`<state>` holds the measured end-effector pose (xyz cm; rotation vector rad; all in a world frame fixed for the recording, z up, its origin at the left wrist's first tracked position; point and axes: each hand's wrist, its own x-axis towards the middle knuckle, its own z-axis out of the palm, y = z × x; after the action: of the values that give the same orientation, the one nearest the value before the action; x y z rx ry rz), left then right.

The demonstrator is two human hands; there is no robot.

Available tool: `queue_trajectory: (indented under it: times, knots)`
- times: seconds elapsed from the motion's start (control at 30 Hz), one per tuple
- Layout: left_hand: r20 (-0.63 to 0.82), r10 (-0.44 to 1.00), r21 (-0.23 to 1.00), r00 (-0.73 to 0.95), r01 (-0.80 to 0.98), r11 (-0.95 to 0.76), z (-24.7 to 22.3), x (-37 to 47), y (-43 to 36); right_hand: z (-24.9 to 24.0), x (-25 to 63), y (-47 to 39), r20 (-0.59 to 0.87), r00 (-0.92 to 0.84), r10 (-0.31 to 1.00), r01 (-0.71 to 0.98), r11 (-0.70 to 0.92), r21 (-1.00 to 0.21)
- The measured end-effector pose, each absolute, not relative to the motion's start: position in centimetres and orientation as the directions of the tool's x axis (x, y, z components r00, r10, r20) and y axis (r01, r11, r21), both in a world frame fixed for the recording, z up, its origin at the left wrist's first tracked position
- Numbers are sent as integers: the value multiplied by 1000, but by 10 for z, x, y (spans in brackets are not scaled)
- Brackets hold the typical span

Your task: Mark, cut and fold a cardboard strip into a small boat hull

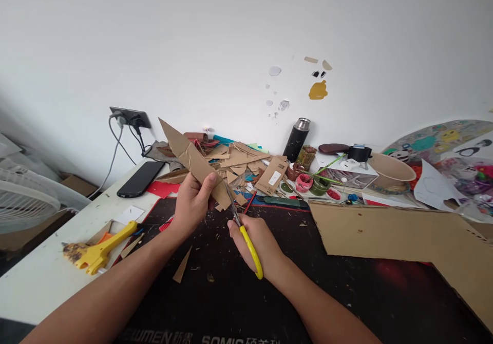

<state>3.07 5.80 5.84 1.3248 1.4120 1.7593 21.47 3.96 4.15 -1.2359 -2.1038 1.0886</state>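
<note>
My left hand (193, 200) grips a long, pointed piece of cardboard (188, 154), thumb on top, its tip slanting up to the left. A crease crosses it partway along. In my right hand (262, 244) is a pair of scissors (251, 251) with yellow handles. The blades meet the lower right end of the cardboard; how far they are apart I cannot make out. Below my hands a small cardboard triangle (182, 265) lies on the black desk mat (215, 303).
Cardboard scraps (242, 159) pile up against the wall. A black flask (297, 139) and paint pots (304, 182) stand to their right. A yellow glue gun (103, 249) and a phone (141, 179) lie left. A large cardboard sheet (385, 231) covers the mat's right side.
</note>
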Motion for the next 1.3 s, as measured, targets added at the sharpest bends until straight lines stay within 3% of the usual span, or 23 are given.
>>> queue_trajectory:
  times: [0.47,1.0,1.3]
  knots:
    - [340,862,940,-377,126,-316,59,31,60,35,213,41,13,-472,882,552,306,-776]
    - [317,886,948,-338,141,-286,68,27,61,47,220,43,-81,-595,800,384,194,-903]
    - [316,892,947,-324,156,-279,72,25,59,46,224,45,-31,-621,783,352,243,-904]
